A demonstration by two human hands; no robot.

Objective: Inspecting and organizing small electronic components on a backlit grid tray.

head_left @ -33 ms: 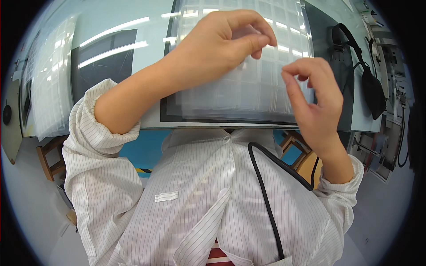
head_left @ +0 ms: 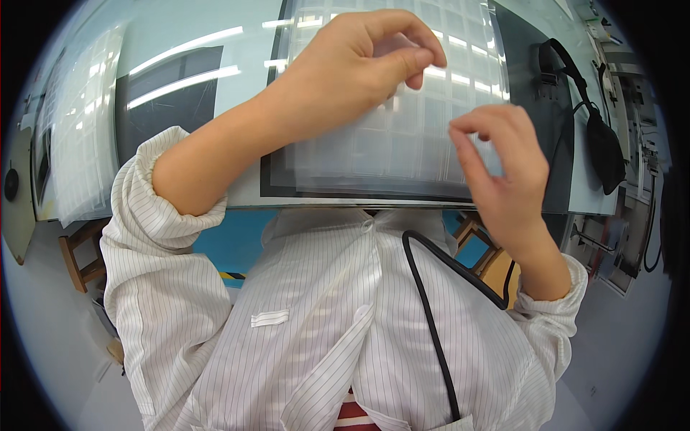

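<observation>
- We face a pale, glossy table [head_left: 172, 29] with bright reflected strips; a black strapped pouch [head_left: 604, 151] lies along its right side.
- Before us, on a dark mat [head_left: 276, 179] near the table's front edge, lie clear gridded plastic sheets [head_left: 388, 161].
- Their side edges point away from us; the far end runs out of view, so we cannot tell the long axis.
- Our left hand [head_left: 377, 61] hovers above them, fingers curled toward the thumb; our right hand [head_left: 507, 154] bends likewise at their right edge.
- Whether either pinches something thin, we cannot tell.
</observation>
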